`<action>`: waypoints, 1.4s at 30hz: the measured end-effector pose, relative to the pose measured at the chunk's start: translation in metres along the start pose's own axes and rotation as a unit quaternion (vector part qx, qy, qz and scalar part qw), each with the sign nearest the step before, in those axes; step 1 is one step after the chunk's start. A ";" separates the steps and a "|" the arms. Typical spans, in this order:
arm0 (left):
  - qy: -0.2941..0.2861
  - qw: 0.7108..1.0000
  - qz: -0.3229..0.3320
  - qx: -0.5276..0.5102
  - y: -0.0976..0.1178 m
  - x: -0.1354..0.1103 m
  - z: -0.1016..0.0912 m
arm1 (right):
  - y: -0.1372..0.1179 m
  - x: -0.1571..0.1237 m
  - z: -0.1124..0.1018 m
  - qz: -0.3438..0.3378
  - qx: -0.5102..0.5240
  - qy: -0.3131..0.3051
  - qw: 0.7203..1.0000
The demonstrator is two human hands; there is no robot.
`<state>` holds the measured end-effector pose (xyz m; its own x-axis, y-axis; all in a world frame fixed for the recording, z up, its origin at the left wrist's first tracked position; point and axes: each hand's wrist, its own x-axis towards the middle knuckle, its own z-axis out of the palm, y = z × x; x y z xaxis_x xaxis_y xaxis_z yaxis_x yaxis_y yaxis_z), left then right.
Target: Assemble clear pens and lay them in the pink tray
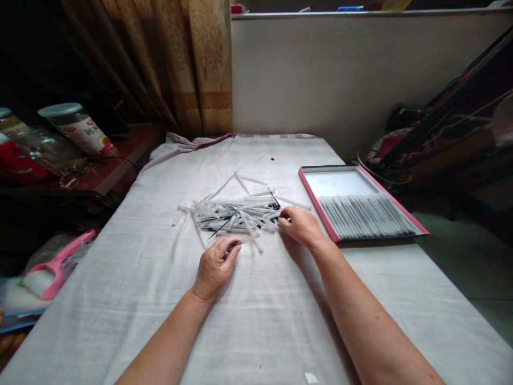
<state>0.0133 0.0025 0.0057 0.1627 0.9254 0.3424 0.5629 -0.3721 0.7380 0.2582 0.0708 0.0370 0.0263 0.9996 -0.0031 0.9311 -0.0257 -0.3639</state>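
A loose pile of clear plastic pen tubes, with a few thin black refills among them, lies on a white cloth in the middle of the table. My left hand rests at the pile's near edge, its fingers curled round one clear tube. My right hand sits at the pile's right side, fingers pinched on the end of another tube. To the right lies a shallow pink-edged tray whose near half holds a neat row of several assembled pens.
The white cloth covers the whole table. A wooden shelf at left carries jars. A pink-handled tool lies by the table's left edge. A curtain and white wall stand behind, with cluttered cables at right. A tiny red bit lies on the far cloth.
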 end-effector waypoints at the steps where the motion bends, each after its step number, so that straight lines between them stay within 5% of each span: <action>1: 0.001 1.000 0.000 0.002 0.000 0.000 0.000 | 0.000 -0.004 0.000 -0.007 0.041 0.026 0.999; 4: -0.002 1.000 0.008 0.010 -0.002 -0.001 0.001 | -0.004 -0.026 0.006 -0.043 0.252 0.070 0.964; 7: -0.011 0.999 0.030 0.024 -0.003 -0.001 0.002 | -0.013 -0.050 0.024 -0.060 0.447 0.027 0.892; 10: -0.025 0.998 0.048 0.035 -0.003 -0.002 0.002 | -0.021 -0.063 0.040 -0.015 0.527 0.013 0.849; 15: -0.035 0.996 0.061 0.047 -0.001 -0.002 0.001 | -0.025 -0.065 0.042 0.007 0.578 -0.004 0.816; 20: -0.041 0.996 0.065 0.051 0.000 -0.001 0.001 | -0.025 -0.067 0.043 -0.007 0.559 -0.018 0.829; 33: -0.054 0.993 0.087 0.060 -0.005 -0.003 0.002 | -0.014 -0.069 0.040 -0.162 0.335 0.050 0.927; 42: -0.050 0.992 0.108 0.048 -0.001 -0.003 0.001 | -0.012 -0.066 0.045 -0.185 0.203 0.052 0.960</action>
<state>0.0129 0.0004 0.0038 0.3650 0.8290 0.4237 0.5795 -0.5585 0.5936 0.2290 0.0058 0.0000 -0.2232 0.9329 0.2826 0.6651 0.3577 -0.6555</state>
